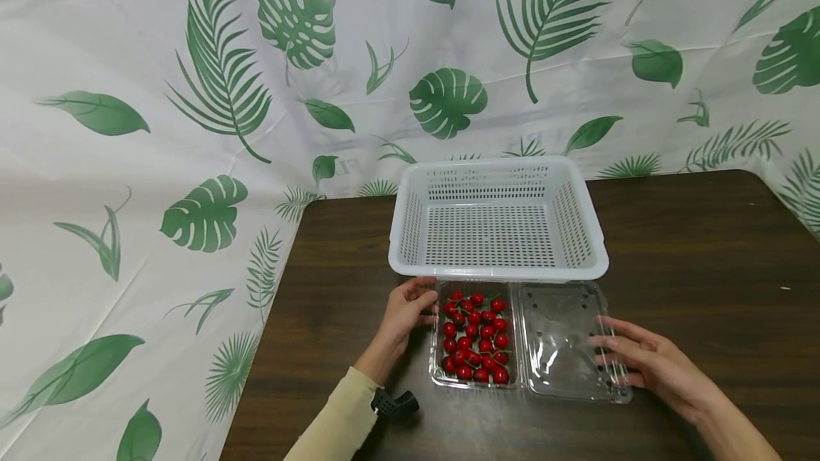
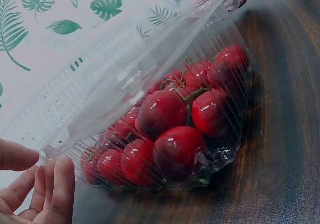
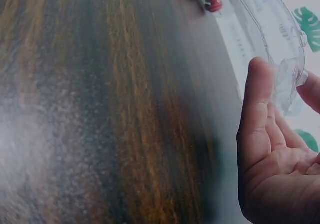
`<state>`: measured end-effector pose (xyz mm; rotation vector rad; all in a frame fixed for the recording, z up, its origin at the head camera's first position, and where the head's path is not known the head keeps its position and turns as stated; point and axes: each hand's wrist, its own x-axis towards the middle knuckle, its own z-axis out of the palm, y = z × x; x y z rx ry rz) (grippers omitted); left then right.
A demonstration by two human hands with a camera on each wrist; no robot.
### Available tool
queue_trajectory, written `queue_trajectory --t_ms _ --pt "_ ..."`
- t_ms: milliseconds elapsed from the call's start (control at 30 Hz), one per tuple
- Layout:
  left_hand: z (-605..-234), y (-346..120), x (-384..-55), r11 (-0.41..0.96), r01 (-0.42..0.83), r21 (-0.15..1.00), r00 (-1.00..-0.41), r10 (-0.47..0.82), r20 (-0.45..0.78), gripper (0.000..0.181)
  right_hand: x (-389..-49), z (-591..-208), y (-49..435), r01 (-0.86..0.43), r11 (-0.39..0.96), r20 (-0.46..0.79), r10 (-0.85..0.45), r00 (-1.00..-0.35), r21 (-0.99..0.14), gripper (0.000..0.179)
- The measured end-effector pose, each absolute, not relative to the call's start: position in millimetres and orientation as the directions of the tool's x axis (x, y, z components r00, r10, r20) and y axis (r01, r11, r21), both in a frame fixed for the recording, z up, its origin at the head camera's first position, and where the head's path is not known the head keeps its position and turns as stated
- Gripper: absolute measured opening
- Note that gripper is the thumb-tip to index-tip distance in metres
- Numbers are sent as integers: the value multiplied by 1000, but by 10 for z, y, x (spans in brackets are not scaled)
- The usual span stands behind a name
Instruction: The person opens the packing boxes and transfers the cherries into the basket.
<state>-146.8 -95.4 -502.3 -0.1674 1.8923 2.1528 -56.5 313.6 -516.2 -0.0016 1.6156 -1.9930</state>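
A clear plastic clamshell box (image 1: 436,368) lies unfolded on the table, its tray full of red cherries (image 1: 474,336) with green stems. Its see-through lid (image 1: 564,347) is hinged out to the right. My left hand (image 1: 405,308) pinches the tray's rim near the far left corner; the left wrist view has the thumb and fingers (image 2: 60,184) at that edge, with the cherries (image 2: 162,114) showing through the ribbed wall. At the lid's right edge, my right hand (image 1: 660,361) holds the rim between thumb and fingers, also seen in the right wrist view (image 3: 280,159).
Just behind the box stands a white perforated plastic basket (image 1: 498,273) with nothing visible in it. The dark wood-grain table (image 1: 705,255) meets a white leaf-patterned sheet (image 1: 359,34) at the back and left. A black band (image 1: 393,404) is on the left wrist.
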Motion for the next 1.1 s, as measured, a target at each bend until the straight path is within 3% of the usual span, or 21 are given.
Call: queue_trajectory --t_ms 300,500,800,1100 --pt "-5007 -977 -1449 -109 -288 952 -953 128 -274 33 -562 -5086 3109 411 -13 -386 -321 -865 -911 32" --pt "-4992 -1036 -1430 -115 -283 952 -956 109 -271 35 -578 -5001 3104 437 31 -433 -206 -877 -899 44" --pt "-4916 -1166 -1357 -86 -264 961 -961 102 -255 36 -535 -4924 3132 315 115 -329 -141 -934 -942 55" --pt "-4823 -1318 -1212 -27 -212 977 -975 67 -210 39 -489 -4719 2979 149 398 -159 9 -987 -905 68"
